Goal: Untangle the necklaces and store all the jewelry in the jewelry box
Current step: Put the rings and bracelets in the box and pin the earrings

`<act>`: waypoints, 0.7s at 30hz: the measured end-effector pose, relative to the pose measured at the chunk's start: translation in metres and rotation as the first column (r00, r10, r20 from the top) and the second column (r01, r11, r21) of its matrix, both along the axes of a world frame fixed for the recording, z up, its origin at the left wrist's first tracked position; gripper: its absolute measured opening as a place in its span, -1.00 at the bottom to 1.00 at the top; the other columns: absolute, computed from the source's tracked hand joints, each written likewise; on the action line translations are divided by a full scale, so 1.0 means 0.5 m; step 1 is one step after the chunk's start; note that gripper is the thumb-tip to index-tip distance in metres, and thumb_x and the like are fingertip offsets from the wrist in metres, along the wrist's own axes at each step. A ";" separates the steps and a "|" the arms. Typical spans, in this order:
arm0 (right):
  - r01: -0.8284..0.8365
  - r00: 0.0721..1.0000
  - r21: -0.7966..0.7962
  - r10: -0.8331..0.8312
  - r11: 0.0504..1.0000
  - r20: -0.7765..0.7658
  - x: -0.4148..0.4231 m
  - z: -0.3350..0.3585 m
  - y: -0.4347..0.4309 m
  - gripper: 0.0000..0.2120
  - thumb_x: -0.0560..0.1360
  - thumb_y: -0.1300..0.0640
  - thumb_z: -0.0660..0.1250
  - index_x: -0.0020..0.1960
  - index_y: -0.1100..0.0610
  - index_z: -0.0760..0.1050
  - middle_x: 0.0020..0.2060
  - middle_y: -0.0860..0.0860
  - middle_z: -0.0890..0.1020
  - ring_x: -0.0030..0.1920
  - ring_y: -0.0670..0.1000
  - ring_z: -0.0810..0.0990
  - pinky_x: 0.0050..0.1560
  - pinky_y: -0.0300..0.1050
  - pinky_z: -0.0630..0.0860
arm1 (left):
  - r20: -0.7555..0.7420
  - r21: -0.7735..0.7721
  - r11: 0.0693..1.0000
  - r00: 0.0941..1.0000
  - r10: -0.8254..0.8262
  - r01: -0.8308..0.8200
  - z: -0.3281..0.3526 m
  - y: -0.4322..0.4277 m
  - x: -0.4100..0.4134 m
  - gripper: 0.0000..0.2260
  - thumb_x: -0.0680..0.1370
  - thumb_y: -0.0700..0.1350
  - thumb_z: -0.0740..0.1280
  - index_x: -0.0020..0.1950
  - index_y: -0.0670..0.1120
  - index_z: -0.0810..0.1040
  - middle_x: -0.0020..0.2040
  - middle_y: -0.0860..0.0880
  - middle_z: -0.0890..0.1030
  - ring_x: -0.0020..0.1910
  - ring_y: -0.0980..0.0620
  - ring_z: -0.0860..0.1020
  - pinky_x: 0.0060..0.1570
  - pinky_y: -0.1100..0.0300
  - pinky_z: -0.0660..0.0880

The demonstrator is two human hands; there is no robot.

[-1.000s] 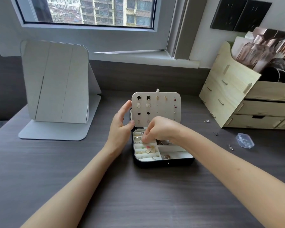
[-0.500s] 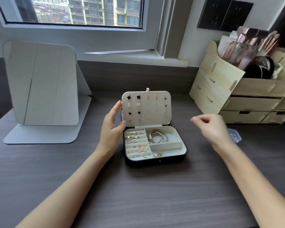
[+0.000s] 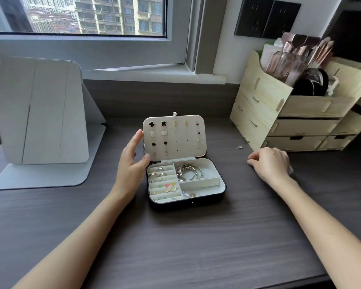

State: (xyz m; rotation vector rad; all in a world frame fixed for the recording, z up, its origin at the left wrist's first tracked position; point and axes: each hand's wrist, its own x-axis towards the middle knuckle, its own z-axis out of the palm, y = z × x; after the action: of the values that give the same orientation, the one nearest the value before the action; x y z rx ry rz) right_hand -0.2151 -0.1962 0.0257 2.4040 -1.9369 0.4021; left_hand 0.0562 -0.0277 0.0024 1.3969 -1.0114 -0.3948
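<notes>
The jewelry box [image 3: 223, 185], dark outside and cream inside, stands open in the middle of the desk. Its upright earring panel [image 3: 181, 146] carries several studs. Silver bangles [image 3: 189, 172] lie in the back compartment, rings [image 3: 158, 174] and small earrings in the left slots. My left hand [image 3: 131, 163] holds the panel's left edge, thumb in front, fingers along the side. My right hand [image 3: 269, 164] lies palm down on the desk, right of the box, fingers curled; what is under it is hidden. A small silver piece [image 3: 240, 147] lies on the desk near it.
A wooden organizer [image 3: 258, 105] with drawers, brushes and bottles stands at the back right. A white folding mirror stand [image 3: 42, 113] stands at the back left. A sliver of clear plastic case [image 3: 290, 169] shows beside my right hand. Dark desk [image 3: 175, 247] stretches toward me.
My right hand left the box's compartments and swung right, coming down onto the desk in front of the organizer. My left hand stayed on the panel. The view shifted right.
</notes>
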 end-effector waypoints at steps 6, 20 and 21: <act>-0.054 0.995 -0.022 0.055 0.998 0.081 0.009 0.008 0.021 -0.89 0.46 0.02 0.39 -0.14 0.04 0.65 -0.14 0.04 0.68 0.05 0.14 0.52 0.06 -0.05 0.32 | -0.003 -0.008 1.000 1.000 -0.001 0.001 0.000 -0.001 0.000 -0.43 0.50 -0.40 0.22 0.39 0.10 0.25 0.32 0.17 0.37 0.36 0.16 0.29 0.32 0.23 0.21; -0.553 0.796 0.616 0.575 0.561 0.191 0.288 0.138 0.187 -0.80 0.41 0.04 0.45 -0.09 0.16 0.64 -0.15 0.02 0.65 -0.18 -0.06 0.53 -0.23 -0.24 0.43 | -0.003 0.004 1.000 1.000 -0.015 0.015 0.004 0.001 0.004 -0.43 0.49 -0.37 0.24 0.37 0.12 0.25 0.29 0.21 0.38 0.36 0.08 0.31 0.31 0.20 0.23; -0.533 0.794 0.633 0.591 0.561 0.144 0.298 0.140 0.185 -0.79 0.40 0.03 0.45 -0.08 0.16 0.64 -0.16 0.01 0.64 -0.15 -0.04 0.54 -0.17 -0.20 0.45 | -0.006 0.001 1.000 1.000 -0.023 0.023 0.003 0.001 0.005 -0.44 0.48 -0.33 0.25 0.37 0.13 0.25 0.28 0.23 0.38 0.35 0.09 0.32 0.30 0.22 0.23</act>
State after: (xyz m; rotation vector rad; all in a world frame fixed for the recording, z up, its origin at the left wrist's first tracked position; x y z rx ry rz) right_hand -0.0663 -0.1037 0.0956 3.4008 -1.3256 -0.4889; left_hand 0.0586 -0.0273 0.0038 1.3857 -1.0229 -0.4162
